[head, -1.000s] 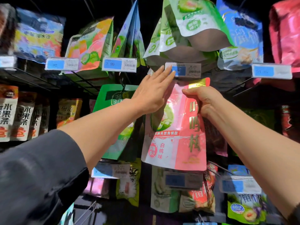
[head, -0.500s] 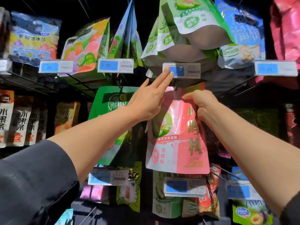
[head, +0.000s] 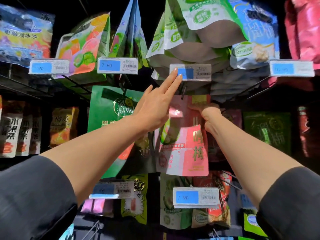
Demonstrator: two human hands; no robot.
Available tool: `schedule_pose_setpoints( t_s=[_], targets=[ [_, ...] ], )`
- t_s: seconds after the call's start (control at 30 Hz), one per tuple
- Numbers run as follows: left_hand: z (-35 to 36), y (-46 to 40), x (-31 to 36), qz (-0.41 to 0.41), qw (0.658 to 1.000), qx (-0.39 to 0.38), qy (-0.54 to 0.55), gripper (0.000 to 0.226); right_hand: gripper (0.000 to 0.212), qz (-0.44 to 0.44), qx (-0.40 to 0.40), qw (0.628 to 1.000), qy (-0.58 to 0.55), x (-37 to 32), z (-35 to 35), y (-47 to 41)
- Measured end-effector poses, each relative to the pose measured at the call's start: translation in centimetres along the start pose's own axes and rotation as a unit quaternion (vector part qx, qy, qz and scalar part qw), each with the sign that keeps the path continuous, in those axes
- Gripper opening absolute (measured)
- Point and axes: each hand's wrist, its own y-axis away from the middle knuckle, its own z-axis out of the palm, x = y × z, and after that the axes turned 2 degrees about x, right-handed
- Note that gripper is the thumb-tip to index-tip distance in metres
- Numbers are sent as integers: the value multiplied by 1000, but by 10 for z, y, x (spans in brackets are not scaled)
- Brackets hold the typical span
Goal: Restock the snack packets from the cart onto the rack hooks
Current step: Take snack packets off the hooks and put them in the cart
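Pink-and-red glossy plastic snack packet (head: 183, 146) hangs upright, long axis vertical and printed face toward the camera, its top edge just under the fingertips of the left hand and pinched at the upper right by the right hand. Gold characters on its red right strip read 梅 at the bottom; a small red band crosses the middle, too blurred to read in full. Left of the left hand, partly behind the forearm, hangs a green paper-look pouch (head: 110, 108) bearing a round emblem with 溜溜梅. Above both hands sit white-and-green puffed pouches (head: 204, 32).

Left hand (head: 155, 110) reaches up and forward, palm away, fingers straight and spread narrow, two fingertips (head: 174, 71) touching the white price tag with a blue panel (head: 190, 72). Right hand (head: 210, 116) is curled, knuckles up, gripping the packet's top beside the black metal hook (head: 183, 92). A second blue-panel tag (head: 117, 65), up and left of the left hand, reads 7 90.
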Motion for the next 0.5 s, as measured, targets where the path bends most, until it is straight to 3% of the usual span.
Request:
schedule_pose_setpoints(
  t_s=[0.13,0.27,0.37,0.5],
  targets=[
    [10,15,25,-19,994,74,82,77,61,-81,80,993,43,15,-41,14],
    [46,51,99,21,962,123,242,48,19,-114,121,984,67,32,-117,74],
    [68,81,180,23,916,30,399,39,24,-99,161,975,116,54,-198,126],
    [95,124,288,50,864,-106,490,29,26,10,246,946,210,89,-323,200]
  ],
)
